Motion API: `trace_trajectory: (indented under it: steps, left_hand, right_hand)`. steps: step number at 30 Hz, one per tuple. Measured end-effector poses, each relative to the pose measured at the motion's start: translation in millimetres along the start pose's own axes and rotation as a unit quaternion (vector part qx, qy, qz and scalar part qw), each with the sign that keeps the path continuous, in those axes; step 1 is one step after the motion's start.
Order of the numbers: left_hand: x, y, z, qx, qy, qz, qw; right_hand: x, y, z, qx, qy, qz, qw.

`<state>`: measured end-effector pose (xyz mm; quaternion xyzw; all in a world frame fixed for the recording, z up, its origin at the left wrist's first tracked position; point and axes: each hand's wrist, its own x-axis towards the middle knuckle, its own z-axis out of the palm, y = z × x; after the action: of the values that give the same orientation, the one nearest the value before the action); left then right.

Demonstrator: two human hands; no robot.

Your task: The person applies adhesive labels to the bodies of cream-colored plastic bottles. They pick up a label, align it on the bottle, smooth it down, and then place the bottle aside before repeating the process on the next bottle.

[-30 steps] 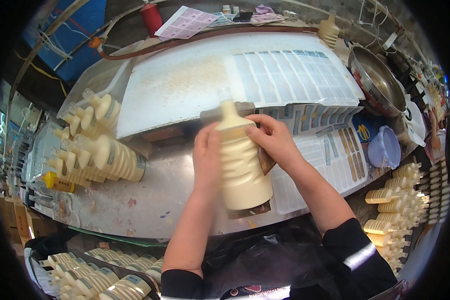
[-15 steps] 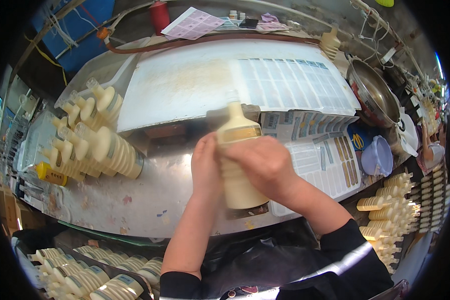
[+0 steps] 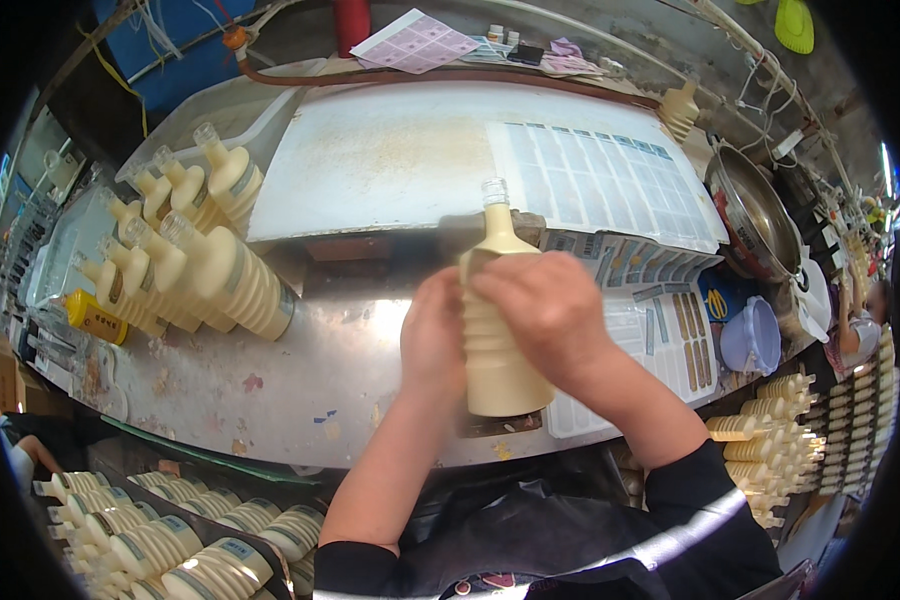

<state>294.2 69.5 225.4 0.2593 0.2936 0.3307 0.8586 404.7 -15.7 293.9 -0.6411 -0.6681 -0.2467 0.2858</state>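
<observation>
I hold a cream ribbed bottle [image 3: 496, 370] with a clear neck upright over the metal worktable [image 3: 300, 380]. My left hand [image 3: 432, 335] grips its left side. My right hand [image 3: 550, 310] lies flat across its front and upper body, covering the middle of the bottle. The bottle's base hangs just above the table's front edge.
A stack of similar cream bottles [image 3: 185, 255] lies at the left. Sheets of stickers [image 3: 610, 180] rest on a white board [image 3: 390, 160] behind. A metal bowl [image 3: 755, 215] and a lilac lid [image 3: 755, 335] sit right. More bottles lie lower left [image 3: 160, 540] and at the right [image 3: 780, 430].
My right hand has slid from the bottle's neck down over its front. The bottle has turned more upright and stays between both hands.
</observation>
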Motion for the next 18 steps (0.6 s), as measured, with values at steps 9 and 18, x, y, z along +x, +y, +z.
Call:
trace_trajectory:
  steps: [9, 18]
  left_hand:
    - [5.2, -5.3, -13.9, 0.003, -0.035, 0.000, 0.999]
    - [7.9, -8.2, 8.1, 0.262, -0.009, 0.147, 0.954]
  right_hand:
    - [-2.6, -24.1, 14.7, 0.080, -0.059, 0.019, 0.995]
    - [-6.6, 36.1, -3.8, 0.053, 0.004, 0.271, 0.961]
